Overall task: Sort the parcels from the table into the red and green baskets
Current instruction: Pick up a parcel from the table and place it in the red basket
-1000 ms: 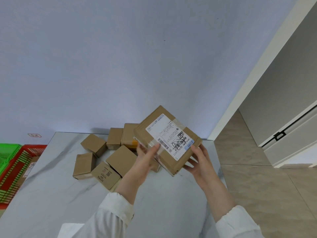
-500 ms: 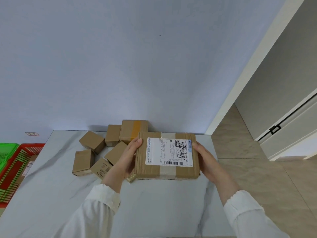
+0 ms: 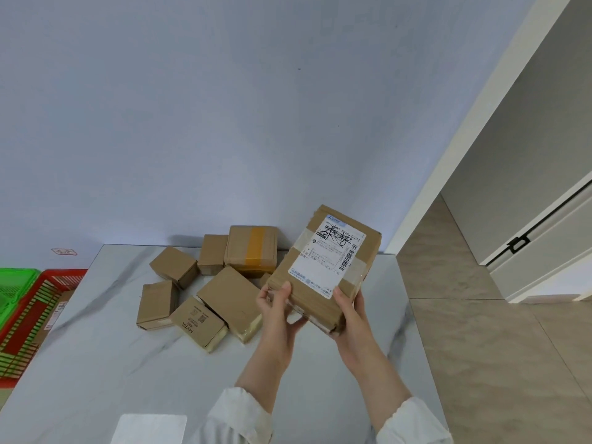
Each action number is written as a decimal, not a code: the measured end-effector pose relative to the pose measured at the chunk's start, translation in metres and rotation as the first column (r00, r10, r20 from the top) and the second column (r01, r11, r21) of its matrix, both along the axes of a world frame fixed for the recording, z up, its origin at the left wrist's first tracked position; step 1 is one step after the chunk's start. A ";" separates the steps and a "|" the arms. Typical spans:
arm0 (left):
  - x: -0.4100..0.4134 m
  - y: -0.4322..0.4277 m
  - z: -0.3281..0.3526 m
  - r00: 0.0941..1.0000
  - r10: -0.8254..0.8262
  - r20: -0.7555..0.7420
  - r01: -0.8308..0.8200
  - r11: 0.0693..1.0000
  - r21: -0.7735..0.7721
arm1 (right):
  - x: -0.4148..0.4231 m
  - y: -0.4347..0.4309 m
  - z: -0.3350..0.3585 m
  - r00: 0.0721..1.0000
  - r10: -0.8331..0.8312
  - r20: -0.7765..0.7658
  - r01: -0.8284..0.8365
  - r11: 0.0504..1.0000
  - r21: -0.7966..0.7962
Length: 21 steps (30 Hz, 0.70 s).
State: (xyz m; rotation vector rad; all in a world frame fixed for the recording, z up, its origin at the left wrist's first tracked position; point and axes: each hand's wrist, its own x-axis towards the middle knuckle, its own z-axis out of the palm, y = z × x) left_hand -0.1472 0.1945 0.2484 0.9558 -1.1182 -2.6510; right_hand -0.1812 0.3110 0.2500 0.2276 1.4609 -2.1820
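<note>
A large brown parcel (image 3: 326, 267) with a white shipping label is held above the marble table (image 3: 96, 357), long side tilted away from me. My left hand (image 3: 278, 310) grips its near left corner and my right hand (image 3: 350, 310) grips its near right corner. Several smaller cardboard parcels (image 3: 221, 290) lie in a cluster on the table to the left of the held one. The red basket (image 3: 35, 315) and the green basket (image 3: 12, 293) stand off the table's left edge; the red one has a parcel inside.
A blue-grey wall runs behind the table. A white door frame (image 3: 458, 133) and a tiled floor (image 3: 480, 347) lie to the right. A pale sheet (image 3: 149, 429) rests at the table's near edge.
The held parcel was turned from lying flat and sideways to pointing away from me, and shifted right. Both hands slid to its near end.
</note>
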 end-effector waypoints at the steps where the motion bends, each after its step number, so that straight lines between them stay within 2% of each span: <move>1: 0.002 0.002 0.000 1.000 -0.022 0.015 0.022 1.000 -0.016 | -0.002 0.003 -0.001 1.000 -0.017 0.004 0.017 1.000 0.014; 5: 0.007 -0.007 -0.005 0.992 -0.093 0.090 0.107 0.980 -0.167 | -0.011 0.021 0.000 1.000 0.017 0.005 -0.017 0.996 0.087; 11: 0.011 -0.018 -0.008 0.978 -0.200 0.052 0.206 0.933 -0.295 | -0.014 0.028 -0.006 0.979 0.197 -0.043 -0.189 0.970 0.155; 13: 0.017 -0.015 -0.013 0.987 -0.152 0.059 0.163 0.943 -0.290 | -0.011 0.023 -0.013 0.979 0.198 -0.048 -0.187 0.968 0.164; 17: 0.036 -0.012 -0.023 0.997 -0.011 0.079 0.032 0.963 -0.268 | 0.003 0.008 -0.032 0.995 0.094 -0.019 -0.090 0.982 0.164; 21: 0.064 -0.022 -0.028 0.986 0.120 0.113 -0.089 0.964 -0.249 | 0.023 -0.018 -0.042 0.990 0.141 -0.001 -0.140 0.983 0.122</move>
